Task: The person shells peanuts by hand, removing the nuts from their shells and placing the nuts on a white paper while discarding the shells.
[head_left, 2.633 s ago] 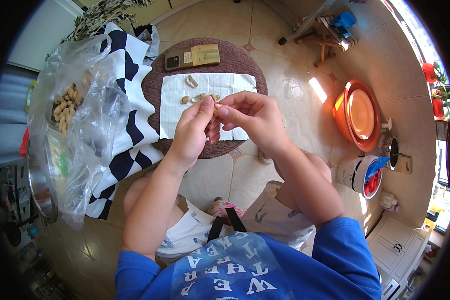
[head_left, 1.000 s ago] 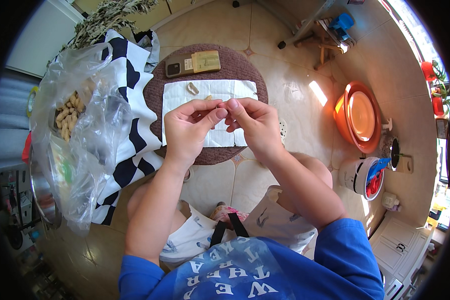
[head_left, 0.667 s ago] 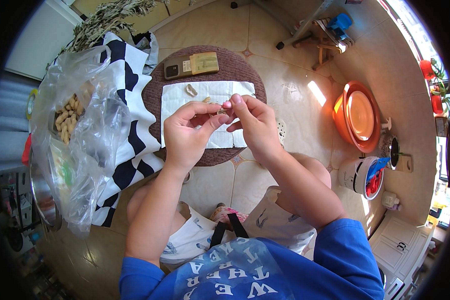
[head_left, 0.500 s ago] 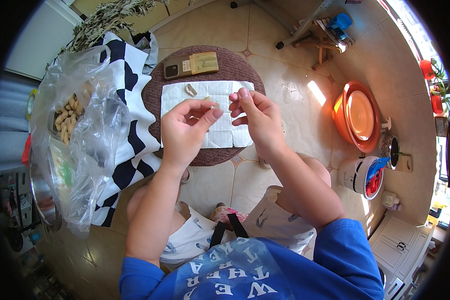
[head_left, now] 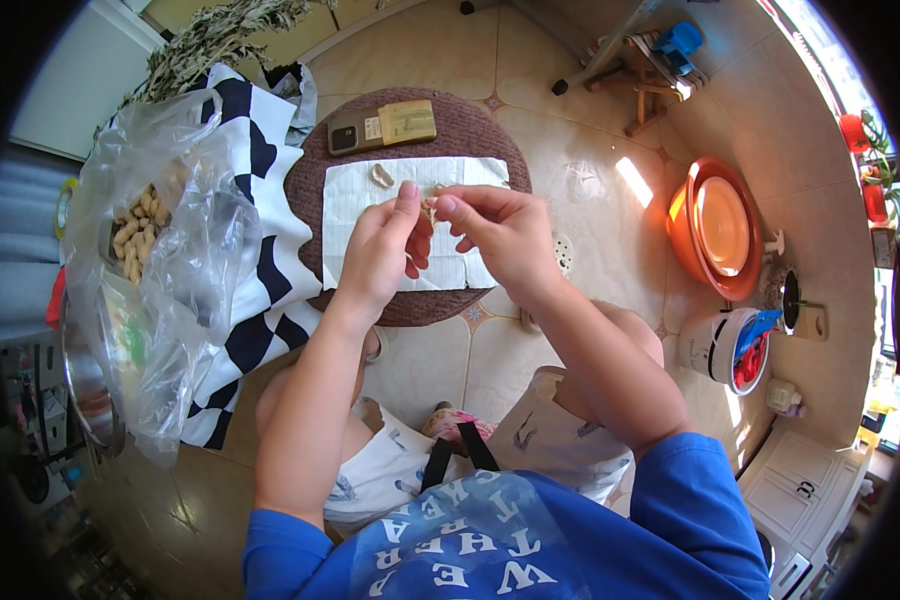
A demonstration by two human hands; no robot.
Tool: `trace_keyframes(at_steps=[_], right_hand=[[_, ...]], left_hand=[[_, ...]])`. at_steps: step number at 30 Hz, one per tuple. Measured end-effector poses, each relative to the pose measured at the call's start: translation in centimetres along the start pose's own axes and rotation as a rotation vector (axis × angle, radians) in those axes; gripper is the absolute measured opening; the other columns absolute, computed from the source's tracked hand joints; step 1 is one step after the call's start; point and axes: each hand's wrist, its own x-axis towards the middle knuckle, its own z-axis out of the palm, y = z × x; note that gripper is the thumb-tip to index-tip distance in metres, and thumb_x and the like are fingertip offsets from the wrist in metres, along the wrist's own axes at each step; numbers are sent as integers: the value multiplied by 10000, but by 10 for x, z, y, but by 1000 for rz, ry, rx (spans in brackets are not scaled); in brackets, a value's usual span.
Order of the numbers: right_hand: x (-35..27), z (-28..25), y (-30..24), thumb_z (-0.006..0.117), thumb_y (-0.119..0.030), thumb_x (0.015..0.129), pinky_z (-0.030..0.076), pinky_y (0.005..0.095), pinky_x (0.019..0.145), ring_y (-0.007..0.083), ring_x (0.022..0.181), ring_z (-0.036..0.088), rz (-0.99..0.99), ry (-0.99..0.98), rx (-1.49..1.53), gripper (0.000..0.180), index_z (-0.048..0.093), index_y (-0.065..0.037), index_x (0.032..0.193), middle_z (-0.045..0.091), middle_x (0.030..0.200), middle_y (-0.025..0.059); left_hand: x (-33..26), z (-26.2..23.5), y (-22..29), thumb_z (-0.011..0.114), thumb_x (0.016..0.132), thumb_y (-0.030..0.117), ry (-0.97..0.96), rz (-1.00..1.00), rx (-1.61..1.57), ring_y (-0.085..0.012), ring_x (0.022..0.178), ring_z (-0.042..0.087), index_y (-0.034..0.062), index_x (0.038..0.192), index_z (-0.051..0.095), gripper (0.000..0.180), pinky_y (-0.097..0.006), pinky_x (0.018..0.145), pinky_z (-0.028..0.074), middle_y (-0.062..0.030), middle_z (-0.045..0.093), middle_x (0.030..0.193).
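The peanut (head_left: 430, 208) is mostly hidden between the fingertips; only a small pale piece shows, above the white paper (head_left: 370, 215) on the round brown mat (head_left: 470, 130). The left hand (head_left: 380, 255) and right hand (head_left: 500, 235) both pinch it, meeting at 12 o'clock of the wrists. A shell piece (head_left: 381, 175) lies at 10 o'clock.

White paper towel (head_left: 370, 205) on a brown round mat (head_left: 480, 125); black-and-white patterned cloth (head_left: 265, 250) at nine o'clock; clear plastic bag (head_left: 185, 260) of tan peanuts (head_left: 135, 235); orange basins (head_left: 715, 225) at three o'clock; blue shirt (head_left: 530, 540).
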Motion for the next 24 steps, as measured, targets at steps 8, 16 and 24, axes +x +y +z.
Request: trace_keyframes(at_steps=[8,16,24], right_hand=[[-4,2,1,725,-137,853,493,258,644,102,701,616,-260,-49,-352,169,742,-17,970,701,813,76],[11,-4,4,747,-161,825,510,261,614,115,686,616,-273,53,-359,248,717,-34,1036,703,923,79],[7,20,7,710,-74,823,536,269,656,179,819,661,-575,-133,-495,257,694,-20,1073,680,985,109]], left_hand=[[-8,3,-4,409,1029,382,-48,17,-166,-49,516,410,73,819,563,404,-216,464,355,37,452,642],[-3,-6,-6,447,1016,374,-8,-21,-293,-89,531,438,91,861,524,332,-241,517,385,30,444,644],[-8,-7,-11,458,1007,340,36,115,-339,-34,512,447,79,877,620,333,-201,446,326,9,591,668]])
